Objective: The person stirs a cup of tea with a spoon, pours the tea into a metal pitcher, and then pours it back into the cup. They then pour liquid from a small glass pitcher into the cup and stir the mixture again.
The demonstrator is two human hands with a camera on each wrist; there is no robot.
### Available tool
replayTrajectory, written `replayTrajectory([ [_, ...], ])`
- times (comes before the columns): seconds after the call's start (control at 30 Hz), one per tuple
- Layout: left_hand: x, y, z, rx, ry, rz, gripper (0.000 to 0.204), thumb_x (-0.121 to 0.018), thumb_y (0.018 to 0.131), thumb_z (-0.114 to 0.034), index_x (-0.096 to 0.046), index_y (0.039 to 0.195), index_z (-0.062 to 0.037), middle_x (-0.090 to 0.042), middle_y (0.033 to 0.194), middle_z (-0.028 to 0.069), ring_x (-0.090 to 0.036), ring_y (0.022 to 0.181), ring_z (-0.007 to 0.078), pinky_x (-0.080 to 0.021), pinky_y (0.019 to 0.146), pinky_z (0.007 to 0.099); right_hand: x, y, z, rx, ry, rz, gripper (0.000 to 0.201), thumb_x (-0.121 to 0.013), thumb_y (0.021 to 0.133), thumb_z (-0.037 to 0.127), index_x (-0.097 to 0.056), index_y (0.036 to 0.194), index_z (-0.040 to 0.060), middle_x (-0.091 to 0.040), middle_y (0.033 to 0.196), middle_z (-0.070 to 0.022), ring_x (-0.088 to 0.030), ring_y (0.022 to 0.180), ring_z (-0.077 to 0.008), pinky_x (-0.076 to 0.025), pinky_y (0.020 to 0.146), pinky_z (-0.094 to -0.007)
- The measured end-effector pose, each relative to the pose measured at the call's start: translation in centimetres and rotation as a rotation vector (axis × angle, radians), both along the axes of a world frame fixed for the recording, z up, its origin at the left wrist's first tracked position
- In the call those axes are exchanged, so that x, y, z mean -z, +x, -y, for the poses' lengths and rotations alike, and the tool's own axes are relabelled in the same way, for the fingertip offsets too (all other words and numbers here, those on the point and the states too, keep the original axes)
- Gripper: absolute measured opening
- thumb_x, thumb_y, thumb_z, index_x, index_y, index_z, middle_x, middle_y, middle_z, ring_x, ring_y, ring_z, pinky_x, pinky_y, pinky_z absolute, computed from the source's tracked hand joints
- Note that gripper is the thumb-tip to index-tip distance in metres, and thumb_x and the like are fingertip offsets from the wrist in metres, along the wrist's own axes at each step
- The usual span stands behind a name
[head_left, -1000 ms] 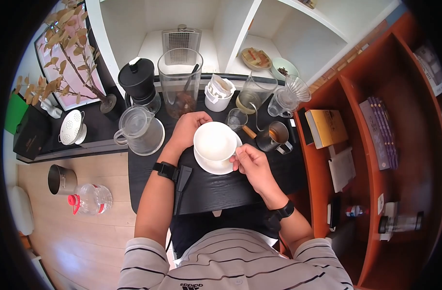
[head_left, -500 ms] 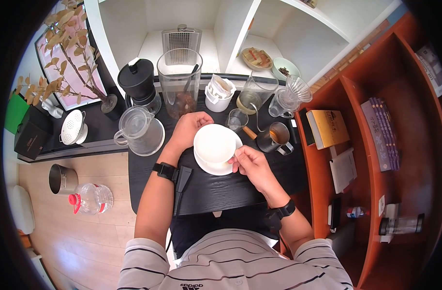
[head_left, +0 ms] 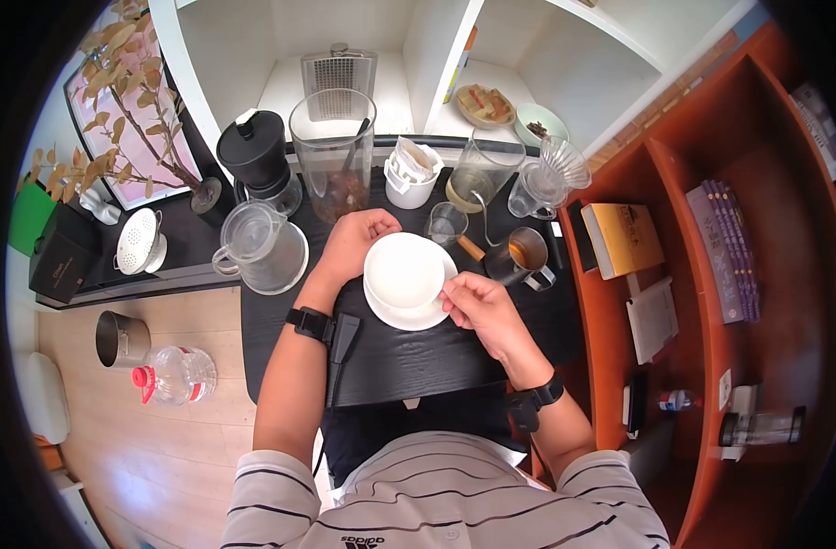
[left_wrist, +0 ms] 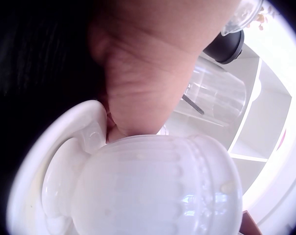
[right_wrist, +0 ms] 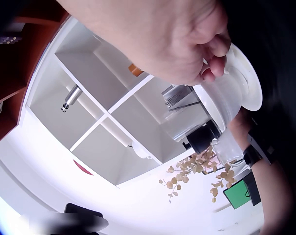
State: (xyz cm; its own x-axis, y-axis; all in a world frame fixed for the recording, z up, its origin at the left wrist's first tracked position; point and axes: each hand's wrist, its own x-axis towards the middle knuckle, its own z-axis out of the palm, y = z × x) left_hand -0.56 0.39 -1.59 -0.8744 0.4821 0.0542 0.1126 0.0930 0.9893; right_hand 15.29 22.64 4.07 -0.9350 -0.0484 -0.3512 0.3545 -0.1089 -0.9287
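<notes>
A white cup stands on a white saucer on the black table. From the left wrist view, the cup has fluted sides and a footed base inside the saucer. My right hand pinches the cup's handle between thumb and fingers, which cover most of it. At the far left side of the saucer, my left hand has its fingers curled at the rim; the cup partly hides its fingertips.
Behind the cup stand a tall glass vessel, a white mug with a drip bag, a small glass pitcher and a steel mug. A glass jug and a black grinder are left. A black cable lies by my left wrist.
The cup has tilted slightly and shifted a little left on its saucer, the right hand moving with it. My left hand has stayed nearly still.
</notes>
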Motion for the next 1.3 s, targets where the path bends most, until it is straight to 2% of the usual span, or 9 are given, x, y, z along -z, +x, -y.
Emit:
replayTrajectory([
  [0.17, -0.2, 0.1, 0.0, 0.006, 0.02, 0.008, 0.007, -0.079, 0.091, -0.001, -0.076, 0.097, 0.0013, -0.075, 0.086, -0.0005, -0.067, 0.08, 0.0038, -0.056, 0.072, 0.023, 0.0, -0.2, 0.0, 0.037, -0.033, 0.038, 0.023, -0.065, 0.109, 0.023, -0.075, 0.104, 0.0022, -0.066, 0.085, 0.0011, -0.053, 0.069, -0.0035, -0.038, 0.059, -0.0188],
  [0.23, -0.1, 0.1, 0.0, 0.008, 0.012, 0.004, 0.007, -0.079, 0.091, -0.001, -0.076, 0.097, 0.0012, -0.075, 0.086, -0.0007, -0.067, 0.08, 0.0035, -0.055, 0.072, 0.0228, 0.1, -0.2, 0.1, 0.033, -0.042, 0.005, 0.022, -0.065, 0.11, 0.023, -0.073, 0.099, 0.0065, -0.067, 0.082, 0.0021, -0.053, 0.066, -0.0036, -0.038, 0.059, -0.0188],
  [0.43, 0.8, -0.3, -0.1, -0.004, 0.02, -0.009, 0.006, -0.079, 0.092, -0.004, -0.077, 0.095, 0.0002, -0.074, 0.084, -0.0019, -0.065, 0.076, 0.0026, -0.053, 0.069, 0.0221, 0.0, -0.4, 0.0, 0.029, -0.093, 0.016, 0.022, -0.065, 0.11, 0.023, -0.071, 0.098, 0.0053, -0.065, 0.079, 0.0013, -0.05, 0.063, -0.0053, -0.035, 0.057, -0.0204],
  [0.57, 1.3, -0.5, -0.2, -0.021, -0.009, -0.021, 0.008, -0.077, 0.096, -0.009, -0.077, 0.095, -0.0004, -0.073, 0.081, -0.0031, -0.062, 0.072, 0.0013, -0.052, 0.065, 0.0221, 0.1, -0.5, -0.3, 0.037, -0.18, 0.049, 0.018, -0.067, 0.106, 0.019, -0.072, 0.1, 0.0027, -0.064, 0.079, 0.0006, -0.052, 0.064, -0.0054, -0.037, 0.058, -0.0209],
  [0.7, 1.1, -0.4, -0.2, -0.017, 0.016, -0.027, 0.011, -0.076, 0.099, -0.011, -0.076, 0.095, -0.0001, -0.072, 0.08, -0.0031, -0.062, 0.072, 0.0011, -0.051, 0.065, 0.022, -0.6, -0.6, 0.1, 0.083, -0.224, 0.097, 0.018, -0.067, 0.106, 0.018, -0.07, 0.097, 0.0029, -0.064, 0.077, -0.0002, -0.05, 0.062, -0.0058, -0.035, 0.056, -0.0216],
  [1.13, 0.6, -0.2, -0.2, -0.037, -0.009, -0.012, 0.013, -0.075, 0.1, -0.012, -0.077, 0.096, -0.0001, -0.072, 0.08, -0.0032, -0.062, 0.072, 0.0015, -0.052, 0.066, 0.0224, -0.3, -0.2, 0.1, 0.193, -0.156, 0.025, 0.01, -0.067, 0.106, 0.013, -0.062, 0.103, 0.005, -0.063, 0.075, 0.0, -0.049, 0.06, -0.0053, -0.033, 0.053, -0.0232],
  [1.2, 0.6, -0.2, -0.2, -0.035, -0.017, -0.016, 0.013, -0.075, 0.1, -0.012, -0.077, 0.096, -0.0001, -0.072, 0.08, -0.0033, -0.062, 0.072, 0.0015, -0.052, 0.066, 0.0225, 0.5, 0.6, -0.3, 0.24, -0.002, -0.183, 0.01, -0.067, 0.106, 0.011, -0.061, 0.101, 0.0049, -0.06, 0.075, 0.002, -0.049, 0.063, -0.0031, -0.035, 0.055, -0.0219],
  [1.23, 0.7, -0.2, -0.2, -0.032, -0.024, -0.027, 0.013, -0.075, 0.1, -0.012, -0.077, 0.097, -0.0001, -0.072, 0.08, -0.0034, -0.062, 0.072, 0.0015, -0.052, 0.066, 0.0226, 0.8, 1.1, -0.4, 0.237, -0.002, -0.179, 0.01, -0.067, 0.106, 0.011, -0.061, 0.101, 0.0049, -0.06, 0.075, 0.002, -0.049, 0.063, -0.0031, -0.035, 0.055, -0.0219],
  [1.3, 0.8, -0.4, -0.1, -0.015, -0.02, -0.008, 0.014, -0.075, 0.102, -0.014, -0.076, 0.1, -0.0002, -0.071, 0.084, -0.0038, -0.061, 0.074, 0.0013, -0.051, 0.067, 0.0211, 1.5, 2.5, -1.0, 0.285, 0.217, -0.447, 0.013, -0.069, 0.106, 0.008, -0.06, 0.098, 0.0045, -0.057, 0.075, 0.0042, -0.047, 0.065, -0.0006, -0.037, 0.058, -0.0198],
])
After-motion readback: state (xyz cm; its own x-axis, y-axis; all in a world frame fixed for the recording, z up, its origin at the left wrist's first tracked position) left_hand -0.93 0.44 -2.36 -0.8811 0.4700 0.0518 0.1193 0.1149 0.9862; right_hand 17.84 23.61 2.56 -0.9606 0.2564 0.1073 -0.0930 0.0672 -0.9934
